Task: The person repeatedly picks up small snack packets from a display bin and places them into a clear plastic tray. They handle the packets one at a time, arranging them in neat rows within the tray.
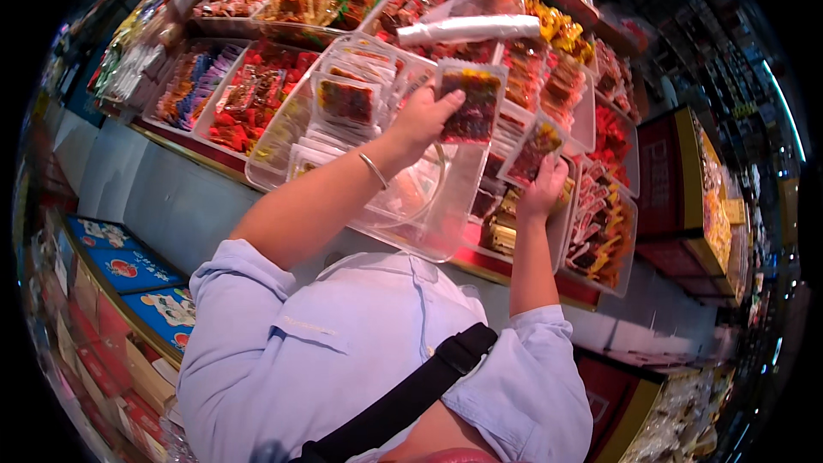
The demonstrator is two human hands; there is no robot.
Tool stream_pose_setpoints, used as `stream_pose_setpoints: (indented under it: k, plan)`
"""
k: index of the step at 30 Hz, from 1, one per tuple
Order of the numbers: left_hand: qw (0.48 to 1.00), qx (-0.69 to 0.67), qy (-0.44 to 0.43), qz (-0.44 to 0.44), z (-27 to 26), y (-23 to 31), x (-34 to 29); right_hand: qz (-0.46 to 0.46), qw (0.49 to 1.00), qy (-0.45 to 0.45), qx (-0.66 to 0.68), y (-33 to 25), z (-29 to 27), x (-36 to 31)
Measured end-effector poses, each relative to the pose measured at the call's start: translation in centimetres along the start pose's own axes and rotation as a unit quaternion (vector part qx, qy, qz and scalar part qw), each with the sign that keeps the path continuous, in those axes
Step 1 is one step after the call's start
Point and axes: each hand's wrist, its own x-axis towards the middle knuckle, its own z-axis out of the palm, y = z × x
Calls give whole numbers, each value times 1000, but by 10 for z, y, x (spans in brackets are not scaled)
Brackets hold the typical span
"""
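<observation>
At far left, blue printed boxes (pixel 129 261) sit low beside the display. Above them, trays hold purple-wrapped sweets (pixel 195 86) and, next along, red-wrapped sweets (pixel 257 94). Then comes a large translucent plastic tub (pixel 450 223), tilted in view, with flat clear sachets (pixel 345 101) stacked in its left part; its near right part shows mostly bare plastic, so it looks only partly filled. The left hand (pixel 420 126), a bracelet (pixel 374 171) at its wrist, grips a dark-and-yellow sachet (pixel 470 107) over the tub's right side, thumb across its front; the fingers behind are hidden. Gold-wrapped packets (pixel 504 230) lie in the next tray. Above that tray, the right hand (pixel 545 186) pinches a second, similar sachet (pixel 531 154) by its lower corner. Both sachets are picked up and neither is set down, so the handling seems midway: placing or letting go of these two remains, and how many others are left cannot be told. At far right, another tray carries orange-and-dark packets (pixel 604 227)
</observation>
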Motion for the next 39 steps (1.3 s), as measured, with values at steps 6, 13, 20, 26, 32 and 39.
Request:
stream_pose_setpoints:
  k: [6,13,20,26,32,39]
  plan:
    - [999,3,-13,-45,9,2,-8,-66,992,-73,-73,-28,61,-21]
    - [995,-15,-73,-60,16,7,-11,-85,985,-45,-143,-25,84,-28]
    - [1000,7,-4,-2,-1,0,-2,-42,981,-91,-165,-2,47,10]
    - [1000,5,16,-18,-1,9,0,159,608,-369,-685,74,-39,12]
    - [999,28,23,-19,-2,4,2,31,513,-397,-760,105,-59,-23]
    - [999,14,32,-16,-6,5,3,129,763,-295,-560,87,-68,-1]
